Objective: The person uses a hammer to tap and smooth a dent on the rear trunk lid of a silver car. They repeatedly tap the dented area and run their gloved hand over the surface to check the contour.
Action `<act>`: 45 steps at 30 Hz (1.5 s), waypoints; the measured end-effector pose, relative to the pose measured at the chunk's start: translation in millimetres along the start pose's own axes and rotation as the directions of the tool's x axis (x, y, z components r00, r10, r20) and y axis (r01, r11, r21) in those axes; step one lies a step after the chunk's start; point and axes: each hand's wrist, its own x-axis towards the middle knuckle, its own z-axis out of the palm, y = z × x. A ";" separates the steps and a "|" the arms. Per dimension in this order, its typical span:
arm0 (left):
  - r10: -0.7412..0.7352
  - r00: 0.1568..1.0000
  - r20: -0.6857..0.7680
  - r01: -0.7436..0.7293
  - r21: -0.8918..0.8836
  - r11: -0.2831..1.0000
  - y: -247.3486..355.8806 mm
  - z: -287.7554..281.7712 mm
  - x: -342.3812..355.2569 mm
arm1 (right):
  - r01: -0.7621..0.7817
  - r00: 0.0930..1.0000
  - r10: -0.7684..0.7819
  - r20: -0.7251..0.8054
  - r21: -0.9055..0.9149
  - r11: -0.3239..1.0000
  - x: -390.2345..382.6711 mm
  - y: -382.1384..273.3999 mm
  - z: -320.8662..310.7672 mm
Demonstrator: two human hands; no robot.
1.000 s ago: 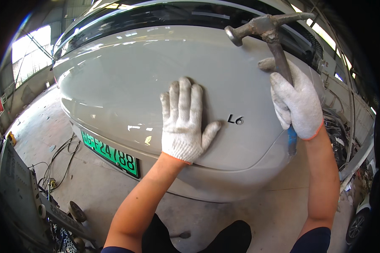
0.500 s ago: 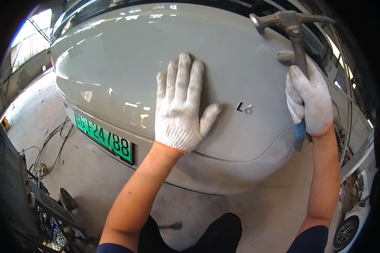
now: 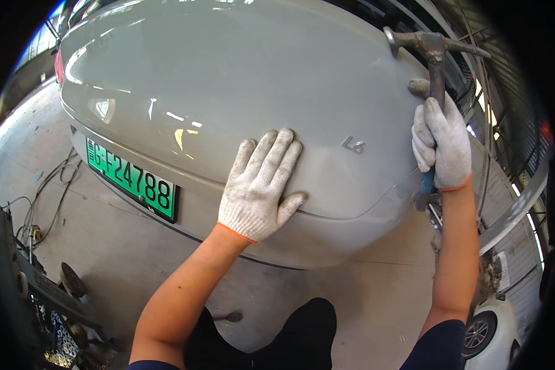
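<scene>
Hammer [image 3: 436, 69]: dull grey-brown, blunt one side, tapered other.

small dark wheel [image 3: 73, 280], white car [image 3: 505, 320]

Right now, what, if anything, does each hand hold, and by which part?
Right white-gloved hand: T-shaped dark metal hammer, by its handle; left white-gloved hand: nothing.

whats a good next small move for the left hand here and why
Probably slide the left hand slightly up the car's grey rear panel to feel its surface: the hand appears to lie flat and open there, while the right hand grips the hammer off to the right.
</scene>
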 end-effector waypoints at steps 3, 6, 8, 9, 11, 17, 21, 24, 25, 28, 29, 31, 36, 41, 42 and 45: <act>-0.008 1.000 -0.017 0.008 0.003 1.000 -5.9 -0.3 -9.8 | 0.002 1.000 -0.002 0.001 -0.053 0.999 -11.6 -0.2 3.9; -0.013 0.998 -0.065 0.012 -0.012 1.000 -9.2 4.1 -17.1 | 0.118 0.993 -0.102 0.060 -0.469 0.875 -36.1 5.0 2.8; -0.012 0.997 -0.075 0.010 -0.031 0.999 -10.3 7.0 -19.6 | 0.487 0.866 -0.393 0.311 -0.705 0.516 -42.8 18.3 10.0; -0.012 0.997 -0.079 0.009 -0.038 0.999 -11.8 8.0 -20.2 | 0.599 0.787 -0.450 0.423 -0.700 0.389 -45.4 22.9 20.5; -0.013 0.996 -0.090 0.009 -0.046 0.999 -14.0 8.4 -21.6 | 0.595 0.803 -0.299 0.516 -0.734 0.328 -51.5 22.4 37.5; -0.038 0.995 -0.095 0.034 -0.039 0.999 -16.8 14.2 -25.0 | 0.585 0.803 -0.317 0.505 -0.771 0.252 -47.5 25.4 69.7; -0.038 0.995 -0.095 0.030 -0.088 0.996 -13.3 13.0 -23.4 | 0.545 0.832 -0.273 0.484 -0.804 0.236 -44.2 25.8 70.8; -0.034 0.995 -0.093 0.030 -0.042 0.999 -17.9 17.6 -26.4 | 0.595 0.797 -0.337 0.502 -0.751 0.288 -44.5 20.6 76.2; -0.042 0.994 -0.104 0.035 -0.060 0.998 -17.3 16.3 -25.7 | 0.621 0.777 -0.364 0.514 -0.718 0.314 -47.7 18.8 76.6; -0.044 0.990 -0.137 0.031 -0.098 0.995 -15.7 12.7 -23.7 | 0.547 0.829 -0.313 0.463 -0.787 0.285 -39.4 26.3 75.5; -0.030 0.988 -0.149 0.015 -0.099 0.995 -15.4 12.7 -24.1 | 0.517 0.849 -0.285 0.445 -0.811 0.274 -38.7 26.0 76.2; -0.004 0.985 -0.173 -0.013 -0.097 0.995 -14.8 11.8 -23.7 | 0.561 0.818 -0.339 0.465 -0.774 0.293 -44.1 23.8 78.1; -0.001 0.995 -0.097 -0.002 -0.038 0.999 -17.3 15.0 -21.8 | 0.530 0.838 -0.339 0.428 -0.789 0.312 -43.7 17.0 87.5; -0.015 0.996 -0.090 0.015 -0.002 1.000 -18.1 21.3 -27.0 | 0.462 0.878 -0.289 0.381 -0.832 0.308 -35.1 23.5 88.6; -0.028 0.996 -0.087 0.026 -0.021 0.999 -16.4 21.1 -25.4 | 0.534 0.830 -0.356 0.429 -0.797 0.283 -35.0 23.5 87.5; -0.024 0.996 -0.089 0.024 -0.004 1.000 -16.0 18.4 -24.4 | 0.596 0.798 -0.345 0.494 -0.730 0.334 -40.7 22.0 87.8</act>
